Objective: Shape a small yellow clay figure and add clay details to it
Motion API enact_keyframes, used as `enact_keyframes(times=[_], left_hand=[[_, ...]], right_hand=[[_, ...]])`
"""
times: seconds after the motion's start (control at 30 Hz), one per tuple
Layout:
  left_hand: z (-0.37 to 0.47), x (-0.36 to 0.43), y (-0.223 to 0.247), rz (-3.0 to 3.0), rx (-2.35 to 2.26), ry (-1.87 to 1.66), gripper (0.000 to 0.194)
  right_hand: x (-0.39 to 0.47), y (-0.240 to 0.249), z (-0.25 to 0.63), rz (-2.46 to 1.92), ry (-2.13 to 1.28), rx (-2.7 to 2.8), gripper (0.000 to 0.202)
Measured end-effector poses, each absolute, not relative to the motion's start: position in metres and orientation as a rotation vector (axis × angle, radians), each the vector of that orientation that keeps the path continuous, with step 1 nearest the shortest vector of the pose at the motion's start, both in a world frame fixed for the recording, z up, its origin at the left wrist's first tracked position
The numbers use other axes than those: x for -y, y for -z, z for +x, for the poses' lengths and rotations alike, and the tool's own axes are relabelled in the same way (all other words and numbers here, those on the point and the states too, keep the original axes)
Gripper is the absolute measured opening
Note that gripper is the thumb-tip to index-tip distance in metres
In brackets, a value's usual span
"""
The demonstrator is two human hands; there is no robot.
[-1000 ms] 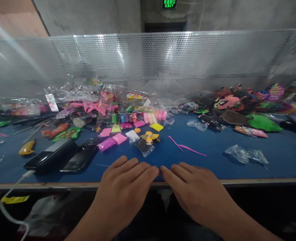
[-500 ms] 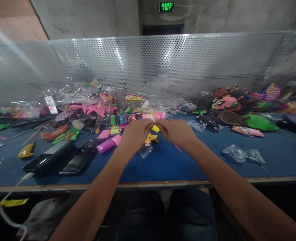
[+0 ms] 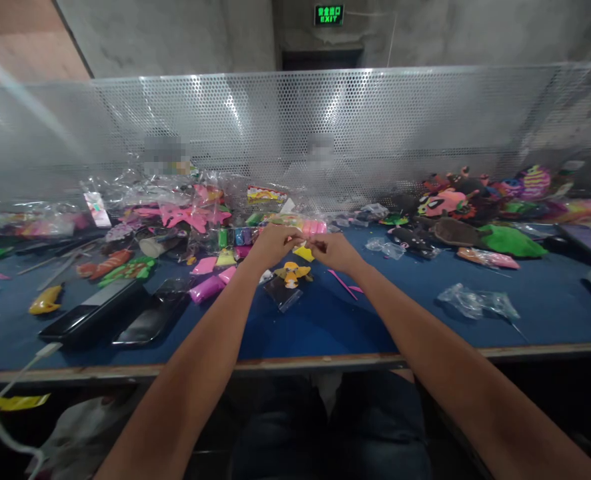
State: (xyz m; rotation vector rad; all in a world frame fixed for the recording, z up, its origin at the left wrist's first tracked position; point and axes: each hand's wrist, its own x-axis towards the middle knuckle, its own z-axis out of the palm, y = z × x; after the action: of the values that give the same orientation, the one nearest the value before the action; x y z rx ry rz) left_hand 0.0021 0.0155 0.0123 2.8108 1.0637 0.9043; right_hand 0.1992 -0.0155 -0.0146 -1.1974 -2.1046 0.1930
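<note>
My left hand [image 3: 274,248] and my right hand [image 3: 336,253] meet at the fingertips above the middle of the blue table. The fingers of both are pinched around something too small to make out. Just below them lies a yellow packet [image 3: 303,253]. Nearer to me, a small yellow and orange clay figure [image 3: 291,273] rests at the top of a black packet [image 3: 281,293] with a clear edge. Pink tools [image 3: 343,285] lie right of the figure. Pink and purple packets [image 3: 208,289] are beside my left wrist.
A black phone [image 3: 154,313] and a dark device with a white cable [image 3: 93,310] lie at the left. Crumpled clear plastic [image 3: 478,303] is at the right. Clay figures and bags line the perforated metal screen [image 3: 255,120].
My hands have shifted slightly left and up, and their fingers have come closer together. The yellow figure, black packet and pink tools now show more fully.
</note>
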Motion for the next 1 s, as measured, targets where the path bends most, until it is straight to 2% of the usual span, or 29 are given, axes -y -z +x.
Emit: enact_keyframes(times=[0.53,0.8,1.0], left_hand=[[0.009,-0.002,-0.016,2.903,-1.205,-0.864,0.024],[0.014,0.004,-0.015,2.995,-1.294,-0.824,0.025],[0.017,0.007,-0.015,3.052,-1.384,-0.798,0.029]], right_hand=[[0.013,0.019,0.2,-1.115,-0.297,2.037,0.03],[0.012,0.015,0.195,-1.154,-0.47,2.052,0.035],[0.01,0.015,0.196,-1.26,-0.295,2.123,0.031]])
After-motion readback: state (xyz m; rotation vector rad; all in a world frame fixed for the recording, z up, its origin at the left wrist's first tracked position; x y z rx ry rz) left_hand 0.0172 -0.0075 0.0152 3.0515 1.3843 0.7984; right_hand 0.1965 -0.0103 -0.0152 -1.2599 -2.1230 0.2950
